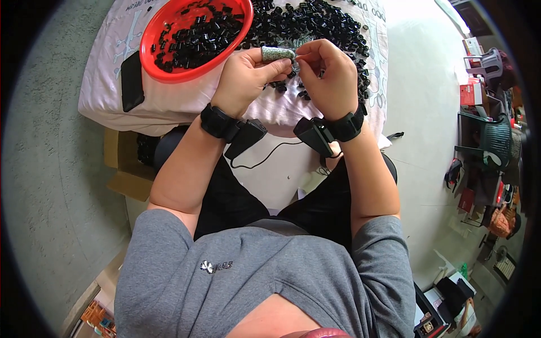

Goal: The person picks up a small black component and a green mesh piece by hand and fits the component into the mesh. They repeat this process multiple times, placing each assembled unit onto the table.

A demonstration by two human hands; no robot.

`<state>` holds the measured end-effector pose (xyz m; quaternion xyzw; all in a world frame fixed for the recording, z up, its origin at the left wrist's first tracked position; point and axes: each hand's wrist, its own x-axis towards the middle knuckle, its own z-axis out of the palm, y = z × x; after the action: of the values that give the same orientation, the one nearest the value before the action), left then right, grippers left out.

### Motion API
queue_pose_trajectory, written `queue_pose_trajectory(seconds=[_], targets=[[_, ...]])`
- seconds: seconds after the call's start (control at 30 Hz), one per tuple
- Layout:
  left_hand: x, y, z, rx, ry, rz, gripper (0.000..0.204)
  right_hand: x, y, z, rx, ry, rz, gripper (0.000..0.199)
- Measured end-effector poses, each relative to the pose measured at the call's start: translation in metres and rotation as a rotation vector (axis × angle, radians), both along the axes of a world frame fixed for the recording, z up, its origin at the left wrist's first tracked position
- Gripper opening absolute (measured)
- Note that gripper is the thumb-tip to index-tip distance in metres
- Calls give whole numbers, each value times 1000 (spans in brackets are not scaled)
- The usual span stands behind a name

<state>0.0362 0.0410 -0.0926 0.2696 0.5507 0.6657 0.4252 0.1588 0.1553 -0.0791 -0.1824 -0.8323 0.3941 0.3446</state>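
Both my hands meet over the near part of a cloth-covered table. On a finger of my left hand (242, 79) is a grey speckled finger sleeve (277, 54); its thumb presses toward that finger. My right hand (333, 79) pinches thumb and finger together just beside the sleeve's tip. Whatever lies between the fingertips is too small to make out. Behind and below the hands spreads a pile of small black plastic pieces (338, 25). A red basin (147, 53) at the far left holds more of these pieces, near my left hand.
A flat black case (132, 81) lies left of the basin on the pale patterned cloth (101, 84). Under the table's left side stands an open cardboard box (128, 183). Black devices with a cable (265, 163) hang at my wrists. Stools and boxes stand far right.
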Motion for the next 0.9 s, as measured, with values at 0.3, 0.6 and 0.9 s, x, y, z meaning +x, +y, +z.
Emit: queue_pose_trajectory(seconds=[0.3,0.6,0.9], targets=[[-3,1,-6,40,-154,-9,17,0,2,-8,-198,-12,27,10],[-25,0,-6,47,-290,16,17,7,17,-8,125,-278,169,21],[-28,-4,-5,50,-295,25,17,1,13,-16,282,-279,104,17]])
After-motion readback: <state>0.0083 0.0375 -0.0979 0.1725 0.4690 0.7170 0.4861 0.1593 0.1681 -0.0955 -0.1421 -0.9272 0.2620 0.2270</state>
